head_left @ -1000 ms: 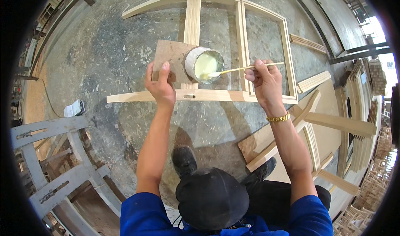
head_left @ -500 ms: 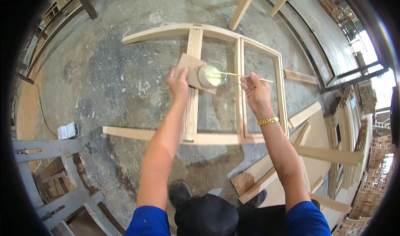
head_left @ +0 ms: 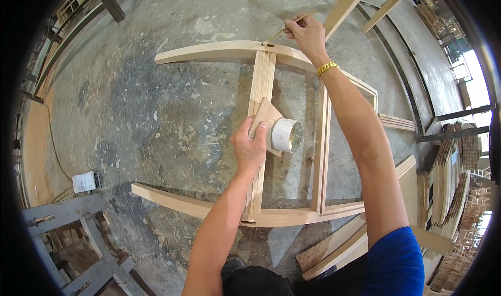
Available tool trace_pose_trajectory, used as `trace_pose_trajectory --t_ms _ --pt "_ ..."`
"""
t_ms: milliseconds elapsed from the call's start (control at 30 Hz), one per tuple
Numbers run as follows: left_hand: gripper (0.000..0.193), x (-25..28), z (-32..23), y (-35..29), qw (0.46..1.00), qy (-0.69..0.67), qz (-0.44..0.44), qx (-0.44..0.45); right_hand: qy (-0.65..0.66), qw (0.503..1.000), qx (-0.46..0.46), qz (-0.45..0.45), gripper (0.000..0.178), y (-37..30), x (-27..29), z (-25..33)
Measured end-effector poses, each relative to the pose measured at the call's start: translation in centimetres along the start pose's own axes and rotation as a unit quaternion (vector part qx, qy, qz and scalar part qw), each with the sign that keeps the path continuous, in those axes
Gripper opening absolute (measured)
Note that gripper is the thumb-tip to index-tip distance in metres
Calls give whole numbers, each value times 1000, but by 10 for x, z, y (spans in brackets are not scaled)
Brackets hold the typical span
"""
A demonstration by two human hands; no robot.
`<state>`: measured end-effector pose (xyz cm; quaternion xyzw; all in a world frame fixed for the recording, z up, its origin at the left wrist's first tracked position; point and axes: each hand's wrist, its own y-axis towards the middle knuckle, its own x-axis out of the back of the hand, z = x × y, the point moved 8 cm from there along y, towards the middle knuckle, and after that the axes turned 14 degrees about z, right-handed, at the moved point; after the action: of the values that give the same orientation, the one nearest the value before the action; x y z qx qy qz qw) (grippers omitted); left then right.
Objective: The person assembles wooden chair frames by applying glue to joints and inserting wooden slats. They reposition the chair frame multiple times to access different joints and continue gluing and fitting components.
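Note:
My left hand grips a small flat wooden board, thumb on top. A white cup with pale yellowish stuff inside sits against the board, tilted to the right. My right hand pinches a thin stick at the far side. Its tip reaches the dark slot in the far curved rail of a pale wooden frame. Below the board and cup runs the frame's slatted crosspiece. Another slot shows in the near rail.
Stained concrete floor lies around the frame. A grey metal stand is at lower left, with a small white box beyond it. Wooden parts lie at lower right. An upright wooden leg and a dark metal-framed table stand at far right.
My right hand has moved away from the cup to the far rail, bringing the stick's tip to its slot. My left hand has come slightly nearer and right, tilting the cup sideways.

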<state>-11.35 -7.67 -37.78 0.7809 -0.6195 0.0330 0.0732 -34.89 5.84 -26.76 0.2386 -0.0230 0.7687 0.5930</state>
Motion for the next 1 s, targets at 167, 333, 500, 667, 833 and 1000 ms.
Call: trace_pose_trajectory --t_ms 167,333,500,667,833,1000 --pt "27 1 1 2 1000 15 1 5 -124 990 33 60 23 10 -8 2" --pt "28 0 1 1 1000 2 3 4 -203 969 63 126 19 21 -19 15" --pt "28 -2 2 1 1000 9 -3 -1 -253 947 95 174 19 32 -34 22" --pt "27 -3 1 2 1000 12 4 -3 -262 941 85 195 21 31 -32 18" --pt "22 0 -6 1 999 18 -4 -32 -272 945 92 156 25 35 -36 29" --pt "28 -5 -7 -1 1000 21 9 -2 -277 947 61 151 21 23 -24 17"
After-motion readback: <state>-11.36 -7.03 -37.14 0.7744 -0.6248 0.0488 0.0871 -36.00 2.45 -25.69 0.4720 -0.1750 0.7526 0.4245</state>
